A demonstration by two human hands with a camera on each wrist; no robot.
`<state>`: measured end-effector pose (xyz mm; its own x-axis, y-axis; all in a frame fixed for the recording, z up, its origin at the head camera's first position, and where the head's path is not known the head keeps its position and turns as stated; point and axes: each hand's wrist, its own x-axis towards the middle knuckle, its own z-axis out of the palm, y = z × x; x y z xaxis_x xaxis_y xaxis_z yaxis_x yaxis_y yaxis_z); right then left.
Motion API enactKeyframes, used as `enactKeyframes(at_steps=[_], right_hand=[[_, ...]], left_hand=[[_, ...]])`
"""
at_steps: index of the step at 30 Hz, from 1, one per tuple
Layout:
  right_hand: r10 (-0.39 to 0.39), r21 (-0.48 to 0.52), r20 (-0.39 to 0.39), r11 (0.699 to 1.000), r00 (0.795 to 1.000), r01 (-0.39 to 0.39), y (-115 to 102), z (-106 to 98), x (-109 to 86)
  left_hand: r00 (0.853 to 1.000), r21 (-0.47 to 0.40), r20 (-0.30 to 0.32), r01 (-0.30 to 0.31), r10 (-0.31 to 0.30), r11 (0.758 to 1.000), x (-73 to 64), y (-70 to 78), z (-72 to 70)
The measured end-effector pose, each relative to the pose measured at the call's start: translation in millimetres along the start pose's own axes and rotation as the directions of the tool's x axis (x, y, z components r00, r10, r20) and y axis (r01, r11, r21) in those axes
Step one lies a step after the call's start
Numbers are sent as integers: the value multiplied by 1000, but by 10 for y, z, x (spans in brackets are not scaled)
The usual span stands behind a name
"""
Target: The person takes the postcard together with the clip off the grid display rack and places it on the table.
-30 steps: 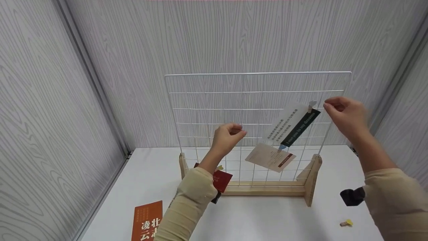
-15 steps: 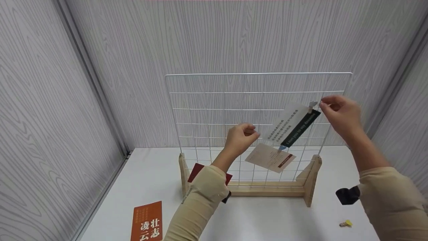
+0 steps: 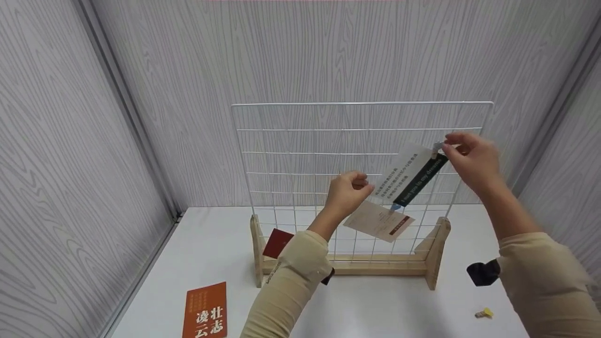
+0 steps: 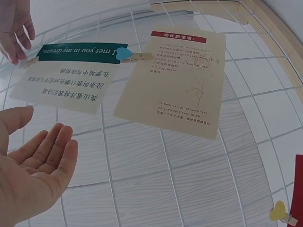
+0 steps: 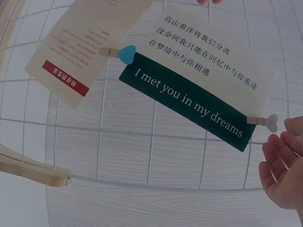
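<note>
A green-and-white card (image 5: 189,97) printed "I met you in my dreams" hangs tilted on a white wire grid (image 3: 291,152). A clothespin with a pale heart (image 5: 271,123) grips its right end, and one with a blue heart (image 5: 127,55) its other end, next to a beige card (image 4: 173,80) with a red strip. My right hand (image 3: 474,159) is at the pale-heart clothespin; in the right wrist view a small gap shows between them. My left hand (image 3: 346,191), empty with loosely bent fingers, hovers by the card's lower left edge.
The grid stands in a wooden base (image 3: 375,271) on a white table. A dark red card (image 3: 278,243) hangs low left, with a yellow-heart clothespin (image 4: 278,211). An orange card (image 3: 205,310) lies front left, another yellow-topped clothespin (image 3: 484,313) front right.
My left hand has moved right towards the green-and-white card, uncovering part of the dark red card. My right hand has come left, closer to the pale-heart clothespin.
</note>
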<state>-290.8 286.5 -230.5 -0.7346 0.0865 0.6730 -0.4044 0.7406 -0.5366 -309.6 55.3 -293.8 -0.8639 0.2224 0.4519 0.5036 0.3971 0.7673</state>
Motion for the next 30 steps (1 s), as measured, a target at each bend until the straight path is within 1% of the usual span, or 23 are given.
enactKeyframes(at_steps=[3,9,19,26,30], right_hand=[[13,-15,21,1000,1000,-12,-10,18,-1],[33,-24,42,999,999,-32,-50,47,15],[-12,-37,4,999,1000,12,-76,98,29],[11,-48,21,999,1000,-10,-90,121,19],[14,-51,31,999,999,-12,-77,132,14]], left_hand=[[1000,5,0,14,-14,1000,3,4,23],[1000,15,-12,6,-6,1000,27,18,74],[1000,58,-6,-11,12,998,26,29,127],[999,77,-5,-43,44,996,34,12,168],[999,67,-1,-44,44,997,40,14,198]])
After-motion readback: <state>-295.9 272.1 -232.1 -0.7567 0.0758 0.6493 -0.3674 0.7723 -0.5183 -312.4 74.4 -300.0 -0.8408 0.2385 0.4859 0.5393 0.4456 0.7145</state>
